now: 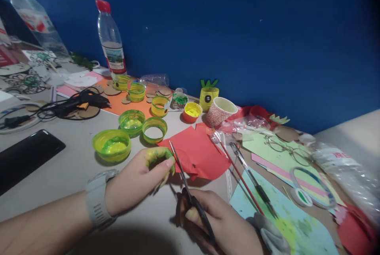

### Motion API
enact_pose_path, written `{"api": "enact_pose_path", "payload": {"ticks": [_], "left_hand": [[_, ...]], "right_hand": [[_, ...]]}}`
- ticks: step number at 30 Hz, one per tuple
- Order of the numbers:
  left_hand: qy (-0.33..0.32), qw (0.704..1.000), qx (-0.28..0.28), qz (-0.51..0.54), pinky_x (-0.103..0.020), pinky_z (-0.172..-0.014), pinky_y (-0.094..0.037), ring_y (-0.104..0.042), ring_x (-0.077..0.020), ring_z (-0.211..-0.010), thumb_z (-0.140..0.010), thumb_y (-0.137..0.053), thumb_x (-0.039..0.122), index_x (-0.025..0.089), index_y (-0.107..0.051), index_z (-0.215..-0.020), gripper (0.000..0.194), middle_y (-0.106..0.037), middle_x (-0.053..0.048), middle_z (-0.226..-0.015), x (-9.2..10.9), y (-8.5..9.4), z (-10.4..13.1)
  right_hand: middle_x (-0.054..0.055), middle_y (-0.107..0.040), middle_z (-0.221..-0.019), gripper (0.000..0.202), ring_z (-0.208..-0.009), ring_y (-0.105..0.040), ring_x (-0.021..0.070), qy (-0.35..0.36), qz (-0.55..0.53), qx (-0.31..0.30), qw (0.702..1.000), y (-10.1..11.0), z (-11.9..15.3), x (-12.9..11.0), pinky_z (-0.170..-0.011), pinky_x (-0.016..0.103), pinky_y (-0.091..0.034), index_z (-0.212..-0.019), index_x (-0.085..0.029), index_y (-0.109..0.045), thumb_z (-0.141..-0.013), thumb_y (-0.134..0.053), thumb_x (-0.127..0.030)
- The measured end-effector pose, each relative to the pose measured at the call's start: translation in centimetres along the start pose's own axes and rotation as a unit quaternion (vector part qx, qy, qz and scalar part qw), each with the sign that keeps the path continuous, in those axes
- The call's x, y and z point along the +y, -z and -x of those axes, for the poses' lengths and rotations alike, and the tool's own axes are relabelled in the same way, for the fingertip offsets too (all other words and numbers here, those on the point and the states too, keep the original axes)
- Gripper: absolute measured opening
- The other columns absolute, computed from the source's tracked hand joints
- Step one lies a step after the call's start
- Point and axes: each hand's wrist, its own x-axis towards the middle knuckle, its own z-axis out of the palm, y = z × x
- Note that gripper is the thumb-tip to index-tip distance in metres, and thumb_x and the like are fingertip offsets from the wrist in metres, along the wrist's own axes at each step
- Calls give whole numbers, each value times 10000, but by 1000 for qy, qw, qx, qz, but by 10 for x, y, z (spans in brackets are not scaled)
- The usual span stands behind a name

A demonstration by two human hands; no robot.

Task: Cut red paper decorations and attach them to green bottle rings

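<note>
My right hand (208,219) is wrapped round the black handles of a pair of scissors (184,176), whose slightly parted blades point up and away. My left hand (148,176), its fingers stained green and yellow, is curled with thumb and fingers meeting beside the blade tips. Whatever it pinches is too small to make out. Just beyond the blades lies cut red paper (204,152). Green and yellow painted rings (154,130) and a painted bowl (111,146) stand beyond my left hand.
A water bottle (111,41) stands at the back left. A phone (29,158) and a black glue gun (92,98) lie at left. On the right are a red brush (237,172), a pen (255,181), tape (311,187), glasses (287,150) and a paper cup (221,110).
</note>
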Motion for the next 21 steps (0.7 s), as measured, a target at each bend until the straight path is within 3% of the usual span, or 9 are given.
{"api": "enact_pose_path", "payload": {"ticks": [8, 13, 18, 21], "left_hand": [[-23, 999, -22, -24, -196, -488, -368, -435, -72, -504, -974, -417, 333, 177, -461, -664, 349, -483, 56, -566, 3, -2, 3], [-7, 999, -31, 19, -211, -487, -370, -435, -85, -502, -968, -412, 395, 181, -457, -664, 374, -478, 51, -561, 1, -5, 5], [8, 999, -43, 26, -207, -473, -341, -409, -87, -501, -957, -420, 382, 183, -455, -678, 344, -456, 52, -565, 0, -7, 5], [9, 999, -31, 1, -205, -495, -348, -422, -98, -546, -944, -428, 359, 184, -467, -687, 314, -466, 39, -605, -1, -9, 5]], "right_hand": [[-42, -463, -550, 728, -446, -401, 71, 22, 57, 0, 998, 1, 4, -6, -414, 172, -331, -764, -139, -569, -668, -476, -855], [-35, -450, -583, 715, -471, -376, 79, 29, 55, 0, 998, -2, 5, -7, -421, 175, -324, -791, -147, -555, -702, -447, -848], [-7, -494, -654, 600, -574, -429, 105, 32, 93, 44, 994, -3, 8, -8, -502, 180, -369, -776, -151, -568, -764, -510, -748], [5, -519, -696, 497, -615, -463, 115, 31, 101, 35, 994, 0, 7, -12, -526, 178, -381, -792, -147, -582, -793, -546, -642]]}}
